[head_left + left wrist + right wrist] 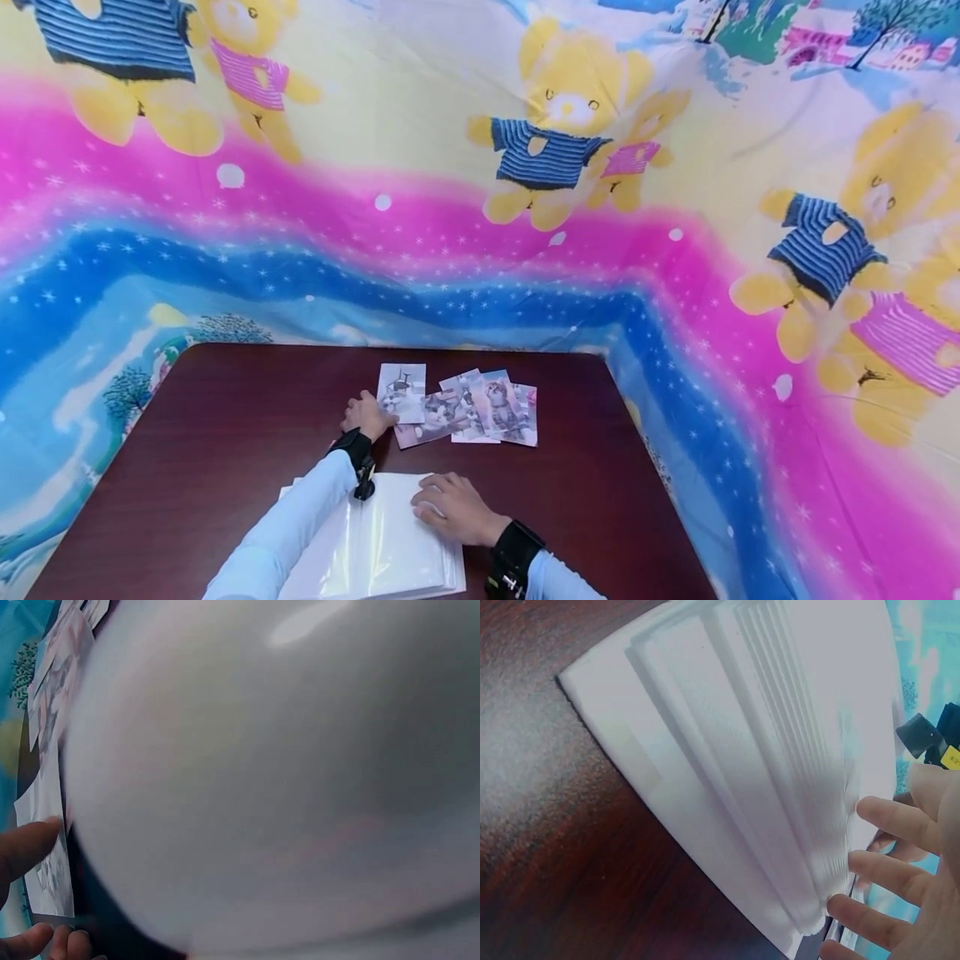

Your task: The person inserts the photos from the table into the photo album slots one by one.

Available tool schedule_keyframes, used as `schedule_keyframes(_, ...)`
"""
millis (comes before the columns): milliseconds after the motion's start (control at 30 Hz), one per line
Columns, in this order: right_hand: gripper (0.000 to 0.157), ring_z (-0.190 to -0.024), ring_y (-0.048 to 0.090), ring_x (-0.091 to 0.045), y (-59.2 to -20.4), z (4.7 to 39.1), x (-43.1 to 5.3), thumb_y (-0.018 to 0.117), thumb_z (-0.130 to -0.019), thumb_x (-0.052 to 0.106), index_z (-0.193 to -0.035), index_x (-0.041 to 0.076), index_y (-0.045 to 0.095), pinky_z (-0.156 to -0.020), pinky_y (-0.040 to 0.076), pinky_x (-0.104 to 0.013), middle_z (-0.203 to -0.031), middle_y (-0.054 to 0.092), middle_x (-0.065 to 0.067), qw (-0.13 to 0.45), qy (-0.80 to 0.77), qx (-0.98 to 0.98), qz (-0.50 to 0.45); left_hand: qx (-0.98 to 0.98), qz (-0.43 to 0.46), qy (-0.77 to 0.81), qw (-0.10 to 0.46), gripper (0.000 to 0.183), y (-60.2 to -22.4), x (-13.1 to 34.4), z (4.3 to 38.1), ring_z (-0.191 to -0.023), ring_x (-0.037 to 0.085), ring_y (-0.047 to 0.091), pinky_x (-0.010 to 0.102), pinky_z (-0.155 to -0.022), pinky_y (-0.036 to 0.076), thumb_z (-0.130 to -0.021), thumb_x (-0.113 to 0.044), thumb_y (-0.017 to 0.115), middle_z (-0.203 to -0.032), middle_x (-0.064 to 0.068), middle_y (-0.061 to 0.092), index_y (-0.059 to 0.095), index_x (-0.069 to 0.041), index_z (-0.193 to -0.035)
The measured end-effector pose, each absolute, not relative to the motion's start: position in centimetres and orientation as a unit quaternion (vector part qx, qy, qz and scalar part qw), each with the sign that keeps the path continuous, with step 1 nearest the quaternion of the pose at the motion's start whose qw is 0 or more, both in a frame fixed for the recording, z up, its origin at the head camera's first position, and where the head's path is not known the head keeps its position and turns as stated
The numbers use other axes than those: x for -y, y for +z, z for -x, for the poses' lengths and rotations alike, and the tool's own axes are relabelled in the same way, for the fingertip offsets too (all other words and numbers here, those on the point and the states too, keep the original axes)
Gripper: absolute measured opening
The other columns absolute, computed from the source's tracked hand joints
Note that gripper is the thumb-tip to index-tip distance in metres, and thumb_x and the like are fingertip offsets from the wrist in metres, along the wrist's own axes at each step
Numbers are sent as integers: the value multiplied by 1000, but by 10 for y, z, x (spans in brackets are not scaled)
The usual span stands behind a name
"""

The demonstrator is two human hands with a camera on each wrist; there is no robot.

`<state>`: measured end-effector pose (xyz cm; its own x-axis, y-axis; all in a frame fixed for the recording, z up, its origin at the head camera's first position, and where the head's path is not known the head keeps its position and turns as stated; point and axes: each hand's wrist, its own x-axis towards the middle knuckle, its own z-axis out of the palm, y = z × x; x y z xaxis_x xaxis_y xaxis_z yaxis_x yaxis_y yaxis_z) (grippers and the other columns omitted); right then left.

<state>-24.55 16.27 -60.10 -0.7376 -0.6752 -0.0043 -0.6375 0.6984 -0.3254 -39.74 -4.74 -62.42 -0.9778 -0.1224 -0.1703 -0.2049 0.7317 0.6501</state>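
A photo album with clear sleeves (405, 542) lies opened at the table's near side. My right hand (459, 510) rests at the right side of its upper page. In the right wrist view, the extended fingertips (841, 907) touch the edges of the stacked white leaves (780, 742). Farther up the table, my left hand (367, 415) is at the lower left of an upright picture card (405, 392). The left wrist view has one digit (30, 844) over this card and the other fingers past its edge; no pinch is visible. Glare from the album fills most of that view.
Several overlapping picture cards (517, 417), one with a kitten, lie right of the upright card. They rest on a dark red-brown table (262, 400). A curtain printed with bears (450, 267) hangs behind and beside the table.
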Motion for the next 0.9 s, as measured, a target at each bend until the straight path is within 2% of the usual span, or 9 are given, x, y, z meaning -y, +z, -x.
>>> schedule_keyframes(467,34,-126,46,-19,-601,249,-164,42,-106,39,-124,23,66,-101,40,-44,-138,54,-2,74,-156,-924,341,-928,105,352,67,65,-616,44,403,-107,53,54,66,-94,41,-82,-20,81,-110,38,51,44,18,-120)
schedule_keyframes(667,34,-127,45,-19,-604,246,-163,42,-106,39,-125,23,66,-102,39,-46,-139,53,-2,89,-163,-924,334,-929,100,346,79,57,-619,47,402,-106,51,54,65,-94,40,-85,-18,77,-113,37,51,49,17,-119)
schedule_keyframes(700,34,-127,45,-19,-605,246,-163,42,-106,39,-125,23,66,-102,39,-46,-139,53,-2,89,-163,-924,334,-929,95,351,75,48,-618,48,401,-101,50,55,63,-90,42,-86,-17,75,-108,35,52,52,15,-113)
schedule_keyframes(767,33,-127,46,-20,-605,246,-163,43,-106,38,-125,23,66,-102,39,-46,-139,53,-2,85,-159,-924,337,-924,75,370,61,27,-616,51,400,-83,42,57,52,-76,47,-89,-13,69,-87,27,54,56,11,-90)
schedule_keyframes(800,33,-126,46,-20,-604,245,-163,43,-106,38,-125,23,66,-102,39,-45,-139,53,-2,83,-156,-925,337,-921,58,383,48,25,-615,54,400,-72,37,55,46,-68,45,-90,-11,67,-76,20,51,54,6,-77)
schedule_keyframes(900,32,-126,46,-20,-603,245,-164,44,-106,37,-124,23,66,-101,40,-45,-138,54,-2,79,-151,-925,339,-898,15,439,28,28,-611,61,399,-60,25,50,41,-64,42,-91,-9,62,-59,6,49,56,-1,-65)
